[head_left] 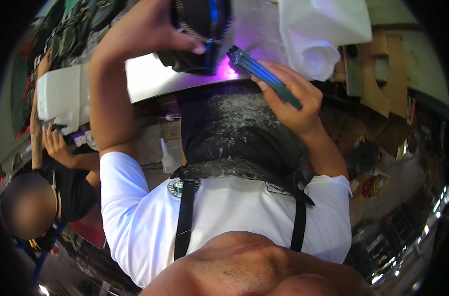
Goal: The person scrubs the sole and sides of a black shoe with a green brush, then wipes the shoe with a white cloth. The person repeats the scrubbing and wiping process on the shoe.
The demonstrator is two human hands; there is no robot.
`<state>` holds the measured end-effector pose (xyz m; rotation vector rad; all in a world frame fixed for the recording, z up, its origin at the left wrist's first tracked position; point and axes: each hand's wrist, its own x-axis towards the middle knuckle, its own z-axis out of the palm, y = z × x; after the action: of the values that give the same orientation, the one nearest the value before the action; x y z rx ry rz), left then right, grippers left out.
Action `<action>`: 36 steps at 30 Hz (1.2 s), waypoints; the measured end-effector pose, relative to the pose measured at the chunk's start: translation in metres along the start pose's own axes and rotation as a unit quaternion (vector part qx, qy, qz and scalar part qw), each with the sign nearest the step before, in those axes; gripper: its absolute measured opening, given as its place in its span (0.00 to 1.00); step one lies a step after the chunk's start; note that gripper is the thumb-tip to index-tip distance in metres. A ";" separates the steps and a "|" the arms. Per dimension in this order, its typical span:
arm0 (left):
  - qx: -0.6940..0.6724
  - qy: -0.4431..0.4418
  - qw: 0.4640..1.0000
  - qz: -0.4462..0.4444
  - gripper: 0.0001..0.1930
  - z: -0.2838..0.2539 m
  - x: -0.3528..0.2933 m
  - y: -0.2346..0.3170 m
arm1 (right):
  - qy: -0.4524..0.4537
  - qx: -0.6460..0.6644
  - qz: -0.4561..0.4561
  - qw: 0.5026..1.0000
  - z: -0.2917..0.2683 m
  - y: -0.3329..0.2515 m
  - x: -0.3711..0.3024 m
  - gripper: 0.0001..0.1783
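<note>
At the top of the head view, my left hand (157, 30) is on a black device (202, 37) with a toothed or ridged edge and a blue-lit stripe. Its thumb presses along the near side, while the other fingers are hidden or out of frame. My right hand (296, 98) grips a bundle of slim dark blue-green sticks (266, 76), slanted with one end up toward the device. Violet light glows on the shiny metal table (150, 79) between the device and the bundle.
A white plastic container (323, 29) stands right of the table, and a white box (61, 93) to the left. Beyond that box sits another person (69, 187) with hands raised. A nozzle-tipped bottle (169, 158) is below the table edge. My black apron (234, 123) carries pale dust.
</note>
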<state>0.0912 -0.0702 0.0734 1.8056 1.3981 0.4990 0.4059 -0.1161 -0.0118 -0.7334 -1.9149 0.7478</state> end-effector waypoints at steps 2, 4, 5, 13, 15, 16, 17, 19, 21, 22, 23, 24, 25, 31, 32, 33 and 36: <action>-0.045 -0.007 0.999 -0.002 0.46 -0.005 -0.008 -0.021 | 0.023 0.121 0.140 0.982 -0.023 0.008 -0.022 0.17; -0.042 -0.010 0.999 -0.013 0.44 -0.006 -0.026 -0.034 | 0.121 0.220 0.242 0.937 -0.052 -0.006 -0.017 0.15; -0.053 0.011 0.998 0.008 0.45 -0.007 -0.032 -0.041 | 0.144 0.212 0.241 0.936 -0.070 0.000 -0.014 0.15; 0.063 0.293 0.941 0.155 0.51 0.052 -0.046 -0.039 | 0.036 -0.087 0.224 0.970 -0.093 0.034 -0.014 0.16; 0.083 0.240 0.962 0.095 0.50 0.046 -0.056 -0.031 | 0.074 -0.004 0.289 0.954 -0.097 0.038 -0.014 0.15; 0.090 0.223 0.966 0.098 0.50 0.043 -0.061 -0.038 | 0.050 -0.001 0.274 0.961 -0.099 0.042 -0.013 0.15; 0.080 0.222 0.968 0.080 0.50 0.041 -0.065 -0.042 | 0.025 0.002 0.258 0.966 -0.101 0.046 -0.012 0.15; 0.062 0.218 0.973 0.045 0.50 0.042 -0.071 -0.049 | 0.006 0.026 0.274 0.961 -0.106 0.048 -0.011 0.14; 0.032 0.251 0.967 0.035 0.58 0.049 -0.073 -0.055 | 0.015 0.067 0.338 0.939 -0.109 0.049 -0.013 0.14; 0.028 0.278 0.959 0.055 0.60 0.054 -0.070 -0.057 | 0.044 0.138 0.369 0.918 -0.113 0.053 -0.017 0.14; 0.027 0.305 0.949 0.073 0.63 0.056 -0.067 -0.059 | 0.072 0.212 0.395 0.891 -0.117 0.063 -0.021 0.13; 0.059 0.333 0.940 0.053 0.66 0.056 -0.065 -0.062 | 0.099 0.283 0.418 0.858 -0.122 0.069 -0.026 0.13; 0.004 0.320 0.946 0.062 0.65 0.055 -0.063 -0.061 | 0.122 0.345 0.411 0.835 -0.128 0.069 -0.030 0.13; -0.285 0.226 0.930 0.055 0.57 0.046 -0.041 -0.064 | 0.188 0.326 0.370 0.849 -0.107 0.056 -0.049 0.12; -0.326 0.220 0.919 0.036 0.58 0.044 -0.043 -0.052 | 0.171 0.406 0.346 0.828 -0.093 0.055 -0.054 0.11; -0.367 0.215 0.905 0.017 0.59 0.046 -0.044 -0.038 | 0.152 0.483 0.321 0.800 -0.079 0.049 -0.058 0.10; -0.449 0.171 0.876 -0.042 0.56 0.074 -0.035 -0.014 | 0.188 0.618 0.361 0.673 -0.024 -0.004 -0.036 0.17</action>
<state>0.1236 -0.1273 0.0224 0.9137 1.1488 1.2280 0.4411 -0.1403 -0.0184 -0.6054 -0.3383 1.8999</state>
